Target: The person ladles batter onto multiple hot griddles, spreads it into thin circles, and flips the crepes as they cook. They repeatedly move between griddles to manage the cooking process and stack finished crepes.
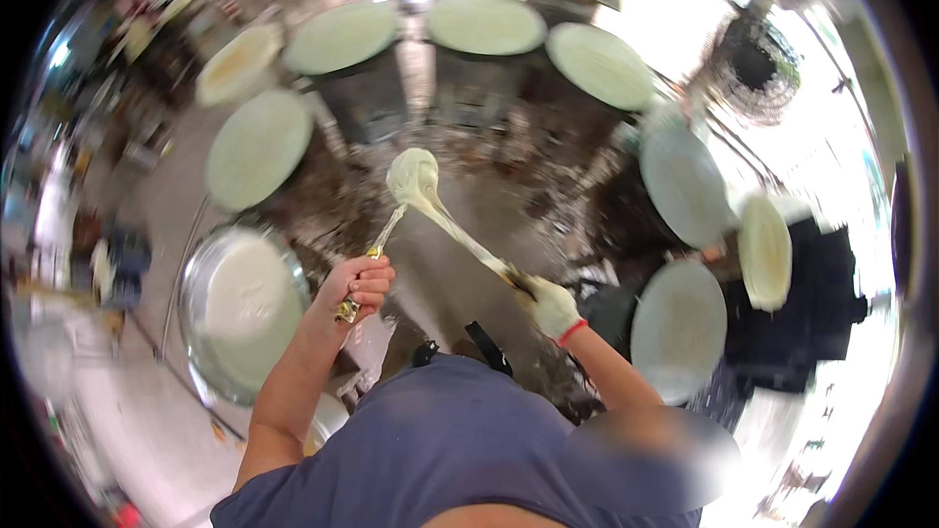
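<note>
My left hand, bare, is closed around the patterned handle of a thin tool, whose far end meets a pale lump of dough or thick batter. My right hand wears a white glove with a red cuff and grips a dark-ended stick or paddle, coated with pale batter along its length. The lump hangs at the point where both tools come together, over the wet grey floor. Which of the tools carries it I cannot tell. Blur hides the ends of both tools.
Round griddles with pale sheets, such as one at the left and one ahead, stand in an arc around me. A large metal basin of white batter is at my left. A pedestal fan stands at the upper right.
</note>
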`<state>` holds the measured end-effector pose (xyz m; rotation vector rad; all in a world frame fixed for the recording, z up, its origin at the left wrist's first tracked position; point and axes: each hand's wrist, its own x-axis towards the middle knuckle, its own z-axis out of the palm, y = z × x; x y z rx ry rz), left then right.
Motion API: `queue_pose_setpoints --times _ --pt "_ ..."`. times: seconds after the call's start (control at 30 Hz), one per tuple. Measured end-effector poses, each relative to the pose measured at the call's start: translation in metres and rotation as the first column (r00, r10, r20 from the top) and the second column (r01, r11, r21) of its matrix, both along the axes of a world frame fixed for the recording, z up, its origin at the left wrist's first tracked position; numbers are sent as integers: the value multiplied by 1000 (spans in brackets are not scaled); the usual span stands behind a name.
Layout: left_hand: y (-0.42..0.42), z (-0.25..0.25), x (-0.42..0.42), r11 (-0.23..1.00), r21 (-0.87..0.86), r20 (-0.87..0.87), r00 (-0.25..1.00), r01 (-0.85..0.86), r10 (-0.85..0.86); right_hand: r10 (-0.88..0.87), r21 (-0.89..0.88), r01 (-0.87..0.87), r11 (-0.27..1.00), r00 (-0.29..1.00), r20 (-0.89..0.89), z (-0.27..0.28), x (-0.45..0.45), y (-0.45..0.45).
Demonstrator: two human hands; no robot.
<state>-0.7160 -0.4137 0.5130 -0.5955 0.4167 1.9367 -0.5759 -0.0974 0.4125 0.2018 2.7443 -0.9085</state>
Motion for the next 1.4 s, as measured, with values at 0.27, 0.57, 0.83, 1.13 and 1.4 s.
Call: queue_pose_setpoints --times 0.27,0.57,0.83,1.13,1.4 --pt "266 -33 96 586 -412 -336 482 697 -809 -700 -348 715 606 687 195 -11 266 82" --pt "451 -23 220 173 -499 -662 -245 849 -708 -792 -809 182 -559 -407 456 -38 328 91" --pt "536 -160 280 182 -798 -600 -728 575 -332 -436 -849 -82 -522 -830 348 -121 295 98" --pt "644 -199 247 561 -757 -273 -942 335 195 -357 -707 -36 -707 -844 400 -111 247 181" --pt "697 -185 202 619 -750 -124 -968 234 216 -393 -659 139 -739 -884 254 -113 204 198"
